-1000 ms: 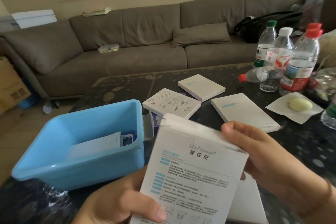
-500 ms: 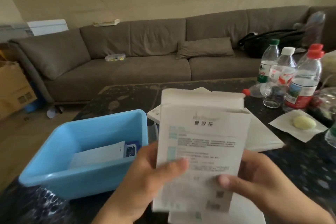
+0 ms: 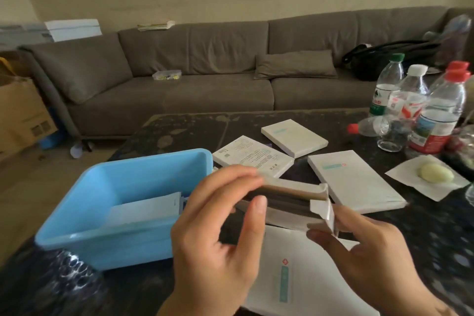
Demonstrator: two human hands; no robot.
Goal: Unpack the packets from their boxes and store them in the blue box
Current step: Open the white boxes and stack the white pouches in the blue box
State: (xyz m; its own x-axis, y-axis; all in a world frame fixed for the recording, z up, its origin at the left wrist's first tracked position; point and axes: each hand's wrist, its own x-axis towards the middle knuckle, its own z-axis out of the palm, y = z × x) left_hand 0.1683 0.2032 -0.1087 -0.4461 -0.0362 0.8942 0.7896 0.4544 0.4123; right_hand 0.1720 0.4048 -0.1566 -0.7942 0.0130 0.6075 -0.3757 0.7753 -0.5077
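My left hand (image 3: 220, 236) grips a white packet box (image 3: 287, 200) by its left side, thumb in front and fingers over the top. The box's end faces me with its flaps open and a dark gap inside. My right hand (image 3: 359, 251) holds the box's right end from below, fingertips at the side flap. The blue box (image 3: 123, 213) stands just left of my hands with a white packet (image 3: 146, 206) lying in it. Three more white boxes (image 3: 295, 141) (image 3: 252, 159) (image 3: 354, 182) lie on the dark table, and another (image 3: 295, 277) under my hands.
Several water bottles (image 3: 441, 115) stand at the table's right, one empty bottle (image 3: 372, 127) lying down. A yellowish lump rests on a paper napkin (image 3: 433, 179). A grey sofa (image 3: 205, 79) runs behind the table; a cardboard carton (image 3: 20, 115) sits far left.
The box went from upright with its printed face toward me to lying flat with its open end facing me. My hands shifted to its two ends, and the flaps now stand open.
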